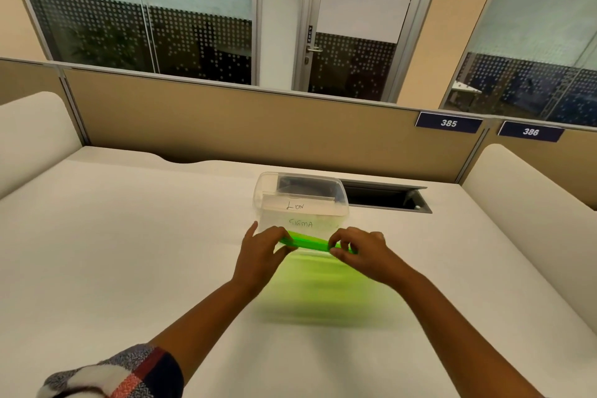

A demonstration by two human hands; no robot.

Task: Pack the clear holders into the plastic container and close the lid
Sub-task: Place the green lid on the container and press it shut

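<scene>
Clear plastic container (300, 203) sits upright on the white counter (129, 252), roughly mid-counter, just in front of a dark cable hatch (387, 197) set into the surface. Lid not on it yet. Inside: clear holders (298, 208) standing upright w/ white cards; the one at the top reads "LION", a lower one seen thru the front wall reads "SIGMA". Can't count the holders exactly; back part of the container looks dark.

Green lid (310, 244) is held at the near side of the container, right at its lower front wall, far edge up, rest of it sweeping down toward the person as a heavy green blur, so its lower outline can't be made out. Whether it touches the container, can't tell.

Left hand (263, 250): grip closed on the lid's left end, fingers curled over the top edge, thumb under. Right hand (358, 250): grip closed on the lid's right end, fingers curled round the edge in a pinch. Both hands close together, lid edge spanning btwn them, both just short of the container front.

Left forearm shows a patterned sleeve (129, 371) at bottom of view. Beige partition (226, 119) behind the counter w/ number tags 385 (449, 123) and 386 (530, 131); glass walls and a door beyond.
</scene>
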